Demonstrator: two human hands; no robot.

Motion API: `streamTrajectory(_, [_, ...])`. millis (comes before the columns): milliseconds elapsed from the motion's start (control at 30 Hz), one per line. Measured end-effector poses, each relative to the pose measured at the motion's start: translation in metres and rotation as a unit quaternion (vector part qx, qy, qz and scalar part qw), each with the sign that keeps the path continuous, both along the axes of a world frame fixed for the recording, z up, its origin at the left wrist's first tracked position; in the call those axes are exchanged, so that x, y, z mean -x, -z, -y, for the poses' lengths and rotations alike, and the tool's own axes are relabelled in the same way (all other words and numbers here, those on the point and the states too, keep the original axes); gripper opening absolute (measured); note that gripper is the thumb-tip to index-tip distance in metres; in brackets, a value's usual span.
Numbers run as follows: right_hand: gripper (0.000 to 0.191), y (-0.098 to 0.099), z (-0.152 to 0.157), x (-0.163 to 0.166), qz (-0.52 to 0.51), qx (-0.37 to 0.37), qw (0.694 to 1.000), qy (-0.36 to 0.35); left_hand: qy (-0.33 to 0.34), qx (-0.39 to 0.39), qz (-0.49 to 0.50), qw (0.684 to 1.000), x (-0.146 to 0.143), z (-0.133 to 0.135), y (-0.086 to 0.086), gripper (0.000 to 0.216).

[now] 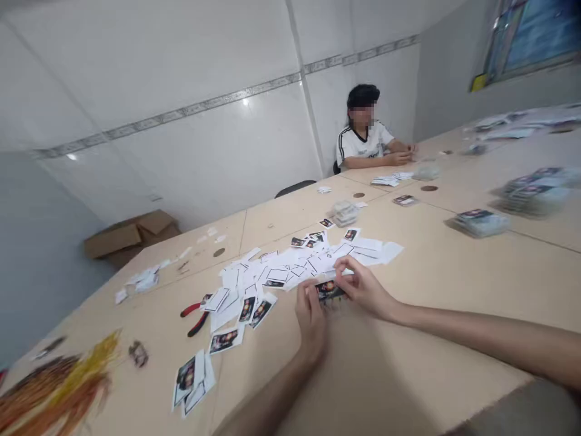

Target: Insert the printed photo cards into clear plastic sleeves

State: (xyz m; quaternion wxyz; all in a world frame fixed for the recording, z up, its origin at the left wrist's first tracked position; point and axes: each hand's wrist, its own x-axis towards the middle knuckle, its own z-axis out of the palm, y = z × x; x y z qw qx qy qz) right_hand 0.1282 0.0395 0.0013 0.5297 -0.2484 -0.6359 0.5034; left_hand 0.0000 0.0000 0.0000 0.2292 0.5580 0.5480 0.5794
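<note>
pinching a small printed card (328,290) | left hand (311,321) and right hand (364,288) close together, fingertips clamped on its edges | card lies at the near edge of loose white paper cutouts (290,263) on a tan table (436,303) | even, light grip keeps the paper unbent

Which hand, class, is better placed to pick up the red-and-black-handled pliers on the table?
Probably the left hand: it sits nearer the red-and-black-handled pliers, while the right hand lies farther off, beyond more of the scattered white paper slips.
</note>
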Motion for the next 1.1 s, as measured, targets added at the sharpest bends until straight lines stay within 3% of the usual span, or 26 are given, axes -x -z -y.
streamTrajectory(667, [0.024, 0.0046, -0.005, 0.0048, -0.027, 0.052, 0.998, 0.008, 0.025, 0.014, 0.056, 0.998, -0.0012, -0.0037, 0.0021, 0.024])
streamTrajectory(1100, [0.028, -0.0004, -0.0037, 0.0013, 0.039, -0.005, 0.996, 0.08, 0.028, 0.019, 0.068, 0.997, -0.0025, -0.0026, 0.0008, 0.026])
